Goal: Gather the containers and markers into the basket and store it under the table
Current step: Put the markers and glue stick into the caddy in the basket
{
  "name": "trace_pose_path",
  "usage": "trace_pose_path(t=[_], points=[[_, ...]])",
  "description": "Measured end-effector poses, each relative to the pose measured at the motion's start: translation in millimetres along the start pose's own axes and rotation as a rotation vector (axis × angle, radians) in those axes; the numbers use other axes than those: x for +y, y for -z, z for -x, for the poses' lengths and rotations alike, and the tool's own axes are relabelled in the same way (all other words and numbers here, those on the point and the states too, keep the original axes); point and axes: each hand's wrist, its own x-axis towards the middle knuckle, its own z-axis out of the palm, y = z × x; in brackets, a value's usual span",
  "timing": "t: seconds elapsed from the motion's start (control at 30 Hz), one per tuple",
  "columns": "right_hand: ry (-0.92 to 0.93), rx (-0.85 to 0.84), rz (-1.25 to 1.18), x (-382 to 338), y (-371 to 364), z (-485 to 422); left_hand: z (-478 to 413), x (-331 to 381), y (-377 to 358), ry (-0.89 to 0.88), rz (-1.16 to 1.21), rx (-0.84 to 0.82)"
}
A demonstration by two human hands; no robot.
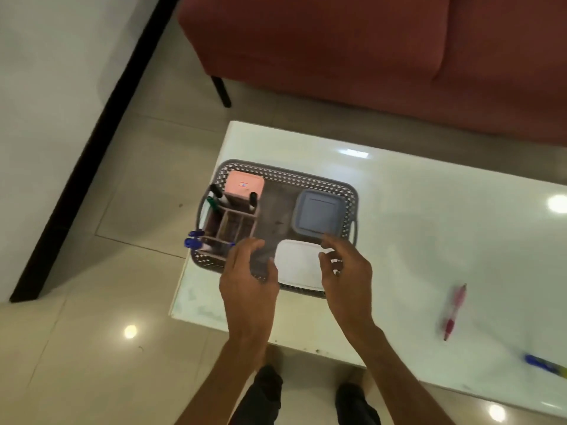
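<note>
Hovering both hands over the basket point(346, 187), I read my left hand point(250, 280) and right hand point(345, 273) as loosely curled, fingers spread, gripping nothing, bracketing the white container point(299, 263) between fingertips. Beyond them sit the blue container point(319, 211) and marker organiser point(228, 220). The basket hugs the table point(429, 210) corner; two pens lie well right.
</note>
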Motion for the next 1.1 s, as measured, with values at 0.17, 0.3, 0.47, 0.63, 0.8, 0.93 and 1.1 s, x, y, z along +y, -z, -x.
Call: trace_pose_path(t=[0.17, 0.3, 0.47, 0.63, 0.8, 0.93, 1.1], points=[[-0.127, 0.077, -0.04, 51, 56, 16, 56, 33, -61, -0.037, -0.036, -0.295], [-0.219, 0.17, -0.016, 100, 103, 31, 98, 58, -113, -0.017, 0.009, -0.489], [-0.358, 0.313, 0.002, 164, 154, 54, 140, 73, -177, 0.012, -0.041, -0.658], [-0.499, 0.447, 0.042, 224, 201, 72, 185, 85, -242, -0.008, -0.141, -0.765], [-0.674, 0.511, -0.019, 268, 234, 92, 217, 96, -294, -0.034, -0.294, -0.723], [-0.782, 0.567, -0.076, 297, 251, 106, 229, 97, -322, -0.077, -0.363, -0.643], [-0.837, 0.618, -0.144, 319, 264, 113, 230, 95, -342, -0.202, -0.496, -0.627]])
